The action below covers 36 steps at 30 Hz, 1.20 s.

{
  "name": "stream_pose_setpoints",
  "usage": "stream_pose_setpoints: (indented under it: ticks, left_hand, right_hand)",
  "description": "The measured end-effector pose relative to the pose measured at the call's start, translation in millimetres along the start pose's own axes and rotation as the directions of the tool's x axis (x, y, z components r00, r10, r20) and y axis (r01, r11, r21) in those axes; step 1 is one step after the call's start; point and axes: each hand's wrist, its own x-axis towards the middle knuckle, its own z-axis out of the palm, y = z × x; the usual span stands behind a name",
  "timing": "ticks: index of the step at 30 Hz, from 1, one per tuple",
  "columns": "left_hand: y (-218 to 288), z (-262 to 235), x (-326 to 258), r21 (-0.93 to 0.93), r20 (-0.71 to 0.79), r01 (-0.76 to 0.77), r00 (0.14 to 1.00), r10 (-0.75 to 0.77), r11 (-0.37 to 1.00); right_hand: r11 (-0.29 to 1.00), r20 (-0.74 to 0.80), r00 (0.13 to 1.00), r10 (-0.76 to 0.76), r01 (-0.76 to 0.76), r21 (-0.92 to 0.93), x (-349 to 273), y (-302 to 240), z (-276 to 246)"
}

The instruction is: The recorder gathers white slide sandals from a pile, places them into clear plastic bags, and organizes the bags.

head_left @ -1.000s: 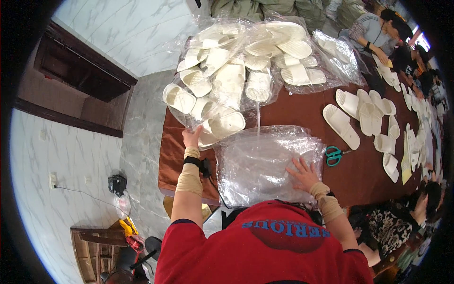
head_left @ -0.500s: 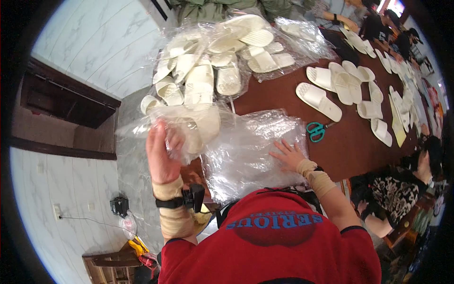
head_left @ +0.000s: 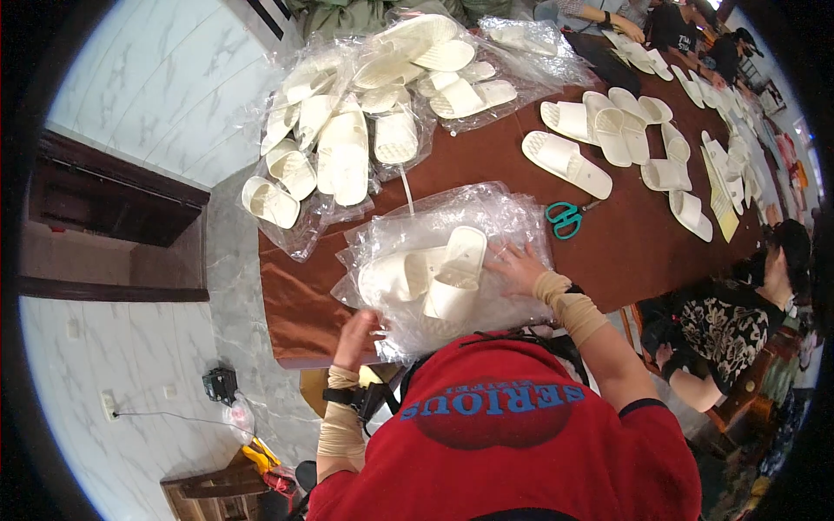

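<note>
A pair of cream slippers [head_left: 434, 273] lies on a heap of clear plastic bags [head_left: 486, 217] at the near edge of the brown table [head_left: 608, 243]. My left hand [head_left: 358, 334] grips the near left edge of the plastic heap, close to the slippers. My right hand [head_left: 518, 265] rests flat with fingers spread on the plastic, just right of the slippers. Both wrists are wrapped in tan bandage.
Bagged cream slippers [head_left: 347, 139] pile up at the table's far left. Loose slippers [head_left: 599, 139] and teal scissors [head_left: 565, 217] lie to the right. Other people [head_left: 738, 321] sit along the right side. Marble floor and a dark wooden cabinet [head_left: 113, 226] lie to the left.
My left hand has come down from beside the table and a pair of slippers now lies on the plastic heap. My right hand stays on the plastic.
</note>
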Motion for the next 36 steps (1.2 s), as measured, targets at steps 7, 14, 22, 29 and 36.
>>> stream_pose_setpoints:
  ticks: [7, 14, 22, 29, 36]
  left_hand:
    - [-23, -1, 19, -0.125, -0.517, -0.141, 0.854, 0.057, 0.982]
    - [-35, 14, 44, -0.316, -0.622, -0.299, 0.782, 0.041, 0.9]
    - [-41, 3, 55, -0.262, -0.62, -0.36, 0.774, 0.13, 0.896]
    - [-19, 10, 56, -0.254, -0.641, -0.379, 0.755, 0.139, 0.89]
    - [-6, 14, 66, -0.26, -0.581, -0.503, 0.763, 0.283, 0.824]
  right_hand:
    - [0.976, -0.32, 0.938, 0.13, -0.064, 0.207, 10, 27, -18]
    - [0.938, -0.684, 0.726, -0.073, 0.283, 0.201, 52, 29, -44]
    - [0.587, -0.155, 0.934, -0.322, 0.326, 0.741, 88, 35, -88]
    - [0.96, -0.064, 0.968, -0.242, 0.249, 0.131, 93, -20, -70]
    - [0.98, 0.104, 0.975, -0.197, 0.193, 0.045, 93, -28, -61]
